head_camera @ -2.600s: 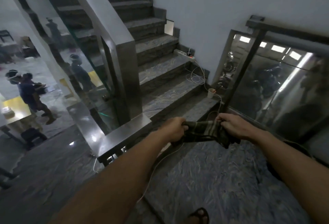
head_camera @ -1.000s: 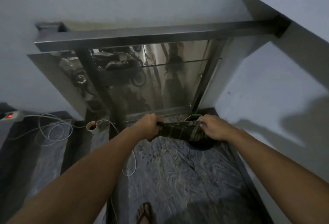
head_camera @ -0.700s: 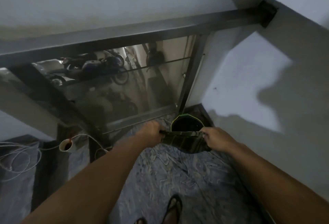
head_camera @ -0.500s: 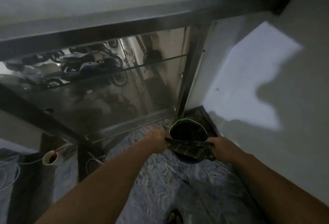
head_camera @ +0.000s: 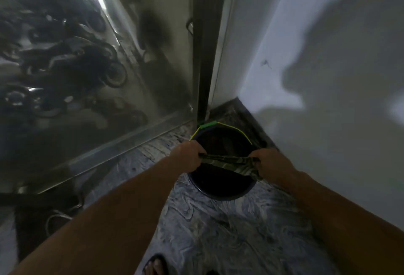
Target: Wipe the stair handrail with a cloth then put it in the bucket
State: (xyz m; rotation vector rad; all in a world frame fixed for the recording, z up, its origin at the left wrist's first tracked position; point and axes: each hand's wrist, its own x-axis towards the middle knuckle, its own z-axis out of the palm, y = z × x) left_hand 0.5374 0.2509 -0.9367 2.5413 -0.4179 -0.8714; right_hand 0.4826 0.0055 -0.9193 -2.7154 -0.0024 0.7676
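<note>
Over bucket (head_camera: 223,189) | left hand (head_camera: 188,156), right hand (head_camera: 270,163) stretch cloth (head_camera: 231,162) taut

Bucket (head_camera: 220,189) mouth open below; wall (head_camera: 328,121) close right, glass panel (head_camera: 98,99) left.

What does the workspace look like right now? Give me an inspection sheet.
Surface: marbled grey floor, bare near the bucket.
Job's things: dark cloth stretched over the open black bucket, not yet dropped; bucket sits in the corner, yellow-green handle resting on its far rim.
Clutter: nothing seen.
Grippers: left hand and right hand each grip a cloth end.
Cables: loops at lower left, blurred.
Surroundings: glass panel left, white wall right, sandalled foot below.
</note>
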